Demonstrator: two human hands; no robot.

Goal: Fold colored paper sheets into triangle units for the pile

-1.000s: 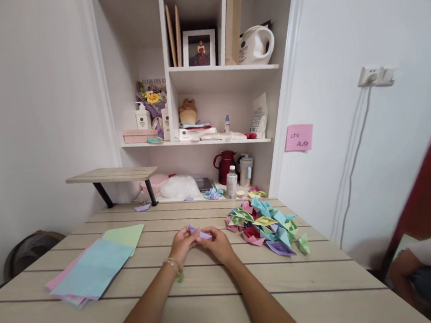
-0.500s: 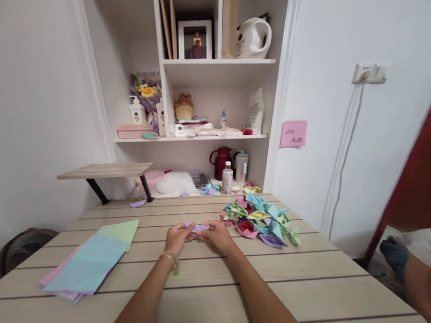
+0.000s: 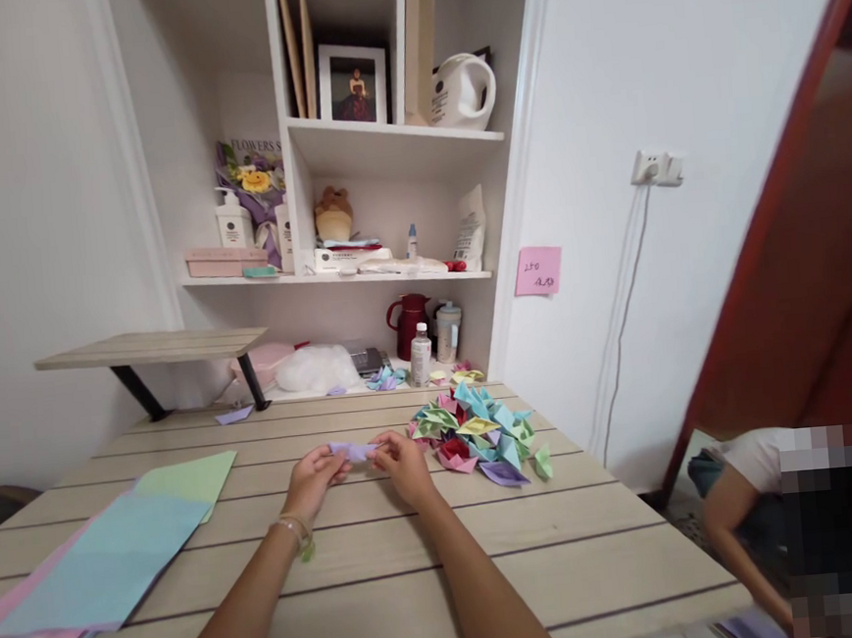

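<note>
A small folded purple paper (image 3: 353, 452) is pinched between both hands above the middle of the slatted table (image 3: 361, 619). My left hand (image 3: 316, 479) grips its left end, a bracelet on the wrist. At the right end, the fingers of my right hand (image 3: 403, 463) are closed on the same paper. To the right of my hands lies a heap of folded paper boats (image 3: 479, 427) in blue, green, pink, yellow, red and purple. Flat sheets of blue, green and pink paper (image 3: 112, 550) overlap at the left.
A small raised shelf (image 3: 152, 347) on black legs stands at the back left, a purple paper piece (image 3: 234, 416) near it. Behind the table are a bottle (image 3: 420, 357) and a red jug (image 3: 408, 326). A person (image 3: 735, 501) bends down at the lower right.
The view has turned to the right, so the table and shelves sit further left. The purple paper is still in both hands and shows more of its surface. The person at the right shows more.
</note>
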